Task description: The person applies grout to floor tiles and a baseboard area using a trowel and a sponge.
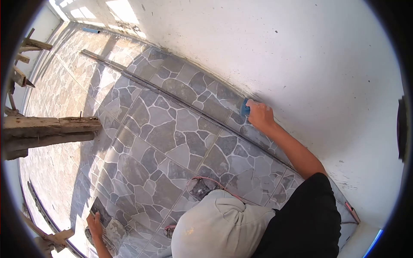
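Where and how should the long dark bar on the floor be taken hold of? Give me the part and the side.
Its middle, probably: the long dark bar is thin and lies flat, so balance matters. Come from above, on the side away from the wall, where the floor opens wider.
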Motion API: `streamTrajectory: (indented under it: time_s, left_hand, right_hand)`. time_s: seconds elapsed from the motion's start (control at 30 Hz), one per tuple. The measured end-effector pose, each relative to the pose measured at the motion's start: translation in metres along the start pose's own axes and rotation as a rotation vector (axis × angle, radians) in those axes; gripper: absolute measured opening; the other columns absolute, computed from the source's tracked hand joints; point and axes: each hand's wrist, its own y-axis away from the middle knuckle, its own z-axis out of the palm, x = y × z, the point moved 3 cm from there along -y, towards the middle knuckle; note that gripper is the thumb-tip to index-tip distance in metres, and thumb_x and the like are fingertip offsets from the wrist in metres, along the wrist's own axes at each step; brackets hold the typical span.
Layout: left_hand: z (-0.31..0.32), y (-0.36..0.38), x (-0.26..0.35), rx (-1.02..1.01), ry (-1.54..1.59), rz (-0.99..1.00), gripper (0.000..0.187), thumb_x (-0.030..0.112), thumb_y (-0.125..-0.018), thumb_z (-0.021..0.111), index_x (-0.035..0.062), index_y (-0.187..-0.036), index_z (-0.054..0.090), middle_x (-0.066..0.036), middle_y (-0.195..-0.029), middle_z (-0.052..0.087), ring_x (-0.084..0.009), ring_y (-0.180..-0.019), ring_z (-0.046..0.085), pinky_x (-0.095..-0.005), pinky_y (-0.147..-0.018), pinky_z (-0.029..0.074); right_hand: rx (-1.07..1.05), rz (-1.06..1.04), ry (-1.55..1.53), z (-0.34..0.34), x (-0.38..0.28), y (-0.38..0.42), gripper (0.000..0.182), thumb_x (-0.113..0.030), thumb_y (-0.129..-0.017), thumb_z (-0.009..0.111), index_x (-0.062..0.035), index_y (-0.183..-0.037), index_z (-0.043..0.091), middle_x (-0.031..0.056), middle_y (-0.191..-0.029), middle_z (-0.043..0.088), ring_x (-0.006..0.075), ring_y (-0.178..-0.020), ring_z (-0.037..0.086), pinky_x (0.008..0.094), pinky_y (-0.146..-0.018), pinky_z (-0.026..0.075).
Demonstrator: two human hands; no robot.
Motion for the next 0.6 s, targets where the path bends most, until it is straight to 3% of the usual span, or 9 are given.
streamTrajectory:
  time_s: [0.07,0.13,0.27,0.33,0.4,0.43,0.53,0.6]
  left_hand:
    - [-0.006,-0.002,-0.001,0.006,0.022,-0.022,0.024,0.018,-0.095,0.06,-0.0052,-0.089,0.055,-0.012,-0.069,0.049,-0.0231,-0.067,0.044,-0.041,-0.064,0.039]
    - [-0.008,-0.005,-0.01,0.058,0.063,0.041,0.027,0.02,-0.096,0.06,-0.0049,-0.088,0.054,-0.013,-0.072,0.05,-0.0253,-0.07,0.045,-0.0409,-0.067,0.039]
    - [-0.018,0.001,-0.003,0.12,0.061,0.042,0.031,0.024,-0.098,0.059,-0.0048,-0.088,0.053,-0.016,-0.08,0.053,-0.0295,-0.075,0.046,-0.0418,-0.071,0.039]
    - [-0.03,0.01,0.017,0.19,0.075,0.062,0.032,0.025,-0.099,0.059,-0.0049,-0.088,0.055,-0.013,-0.078,0.053,-0.026,-0.073,0.045,-0.0408,-0.07,0.039]
    - [-0.044,0.009,0.031,0.075,0.151,-0.095,0.033,0.026,-0.1,0.058,-0.0041,-0.088,0.057,-0.007,-0.074,0.051,-0.0195,-0.07,0.042,-0.0379,-0.067,0.038]
    - [-0.043,0.005,0.03,0.109,0.215,-0.053,0.033,0.027,-0.1,0.058,-0.0032,-0.086,0.057,-0.003,-0.071,0.047,-0.0141,-0.068,0.04,-0.0349,-0.062,0.036]
    - [-0.037,-0.02,0.029,0.22,0.01,0.063,0.033,0.027,-0.1,0.058,-0.0029,-0.087,0.057,-0.002,-0.07,0.046,-0.0131,-0.067,0.04,-0.0339,-0.061,0.035]
    - [-0.037,-0.029,0.053,0.102,0.076,0.03,0.034,0.028,-0.1,0.058,-0.0041,-0.09,0.058,-0.003,-0.071,0.048,-0.0141,-0.069,0.041,-0.034,-0.064,0.037]
  right_hand:
    - [0.056,-0.042,-0.039,-0.005,-0.016,-0.006,0.035,-0.004,-0.082,0.064,-0.006,-0.116,0.062,0.0149,-0.099,0.072,0.0381,-0.087,0.07,0.0507,-0.077,0.056]
    - [0.332,-0.11,-0.293,0.005,-0.026,-0.018,0.035,-0.004,-0.083,0.064,-0.0065,-0.118,0.062,0.0156,-0.112,0.07,0.0408,-0.1,0.066,0.0518,-0.084,0.054]
    - [0.316,-0.294,-0.067,0.035,-0.058,-0.045,0.035,-0.004,-0.084,0.065,-0.0059,-0.119,0.063,0.0196,-0.127,0.062,0.0429,-0.114,0.058,0.0498,-0.092,0.05]
    - [0.259,-0.194,-0.038,0.053,-0.065,-0.053,0.035,-0.004,-0.084,0.067,-0.0053,-0.119,0.063,0.0224,-0.137,0.055,0.0428,-0.12,0.052,0.0481,-0.098,0.047]
    - [0.318,-0.23,-0.076,0.074,-0.066,-0.078,0.036,-0.004,-0.083,0.069,-0.0051,-0.119,0.063,0.0226,-0.135,0.057,0.0432,-0.117,0.052,0.048,-0.098,0.047]
    - [0.386,-0.253,-0.108,0.078,-0.068,-0.098,0.037,-0.004,-0.083,0.07,-0.0049,-0.12,0.063,0.0229,-0.132,0.058,0.0436,-0.115,0.053,0.048,-0.097,0.047]
    - [0.487,-0.387,-0.165,0.069,-0.113,-0.159,0.038,-0.008,-0.083,0.071,-0.0063,-0.12,0.065,0.0215,-0.125,0.06,0.0421,-0.111,0.055,0.0467,-0.095,0.049]
    - [0.479,-0.427,-0.106,0.061,-0.123,-0.165,0.037,-0.01,-0.083,0.071,-0.0073,-0.119,0.066,0.0209,-0.12,0.061,0.0412,-0.109,0.055,0.046,-0.094,0.049]
